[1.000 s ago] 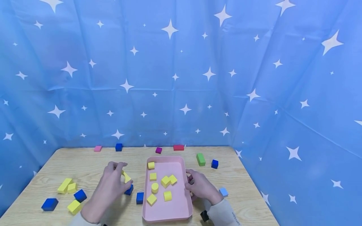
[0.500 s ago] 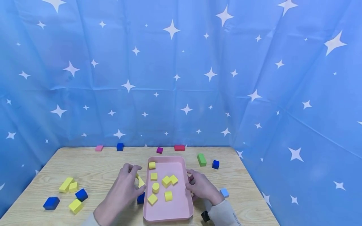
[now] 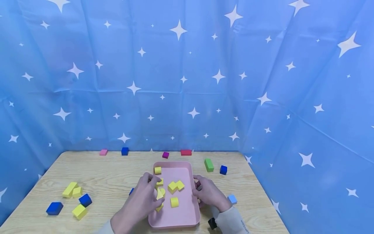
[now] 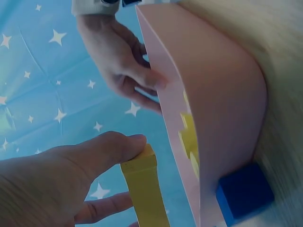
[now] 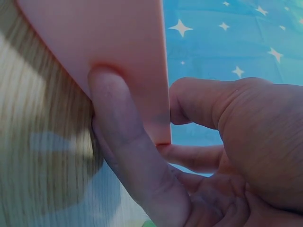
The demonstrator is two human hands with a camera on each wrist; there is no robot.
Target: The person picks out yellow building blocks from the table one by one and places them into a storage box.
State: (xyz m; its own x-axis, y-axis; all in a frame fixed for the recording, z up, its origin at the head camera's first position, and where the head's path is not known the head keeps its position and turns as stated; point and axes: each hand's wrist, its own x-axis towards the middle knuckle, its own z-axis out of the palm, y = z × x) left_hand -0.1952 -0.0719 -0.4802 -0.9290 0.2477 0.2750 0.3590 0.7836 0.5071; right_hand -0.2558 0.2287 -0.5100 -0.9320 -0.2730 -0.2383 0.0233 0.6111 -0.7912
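A yellow block (image 4: 144,189) is pinched by the left hand (image 3: 140,203) above the pink tray's (image 3: 187,217) left half. The tray's right rim is clamped by the right hand (image 3: 208,194).

Left hand (image 4: 61,184) pinches long yellow foam block (image 4: 144,189) just outside pink plastic tray (image 4: 213,104); right hand (image 4: 118,52) grips tray's far rim; blue foam cube (image 4: 244,194) against tray wall.
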